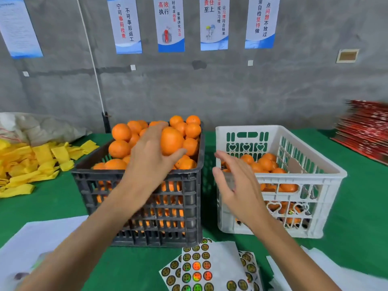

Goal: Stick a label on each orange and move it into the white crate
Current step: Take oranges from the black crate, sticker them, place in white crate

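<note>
My left hand [150,156] grips an orange [171,140] above the heaped oranges in the black crate [147,206]. My right hand [235,185] hovers with relaxed, straight fingers in front of the near left corner of the white crate [315,181], holding nothing. Several oranges [264,163] lie inside the white crate. Sheets of round holographic labels [197,267] lie on the green table in front of the two crates.
A pile of yellow foam sleeves [31,162] lies at the left. White paper sheets [37,238] cover the near left and near right [327,271] of the table. A stack of red cartons [365,131] stands at the far right. A grey wall with posters is behind.
</note>
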Action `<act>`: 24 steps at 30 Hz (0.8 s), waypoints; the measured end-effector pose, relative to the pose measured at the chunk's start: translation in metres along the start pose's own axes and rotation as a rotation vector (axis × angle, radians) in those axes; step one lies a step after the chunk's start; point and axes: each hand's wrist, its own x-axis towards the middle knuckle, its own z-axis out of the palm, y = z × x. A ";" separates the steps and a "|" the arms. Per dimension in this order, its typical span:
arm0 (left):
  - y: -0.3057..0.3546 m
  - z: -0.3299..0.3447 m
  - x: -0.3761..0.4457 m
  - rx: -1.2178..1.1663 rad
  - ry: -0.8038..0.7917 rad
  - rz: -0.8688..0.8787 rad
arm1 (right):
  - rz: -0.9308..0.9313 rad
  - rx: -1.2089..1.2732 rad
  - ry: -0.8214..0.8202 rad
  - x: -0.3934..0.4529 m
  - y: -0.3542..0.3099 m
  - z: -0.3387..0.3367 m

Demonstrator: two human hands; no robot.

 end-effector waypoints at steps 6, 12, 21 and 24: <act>0.025 0.056 -0.092 -0.038 -0.068 0.357 | 0.149 0.417 -0.033 -0.058 -0.014 -0.009; 0.009 0.106 -0.163 -0.211 -0.363 0.119 | 0.338 0.392 -0.231 -0.121 0.025 -0.012; -0.023 0.150 -0.243 -0.201 -0.483 -0.097 | 0.181 0.010 -0.767 -0.207 0.058 -0.007; -0.022 0.147 -0.244 -0.347 -0.434 -0.236 | 0.146 -0.091 -0.783 -0.205 0.057 -0.003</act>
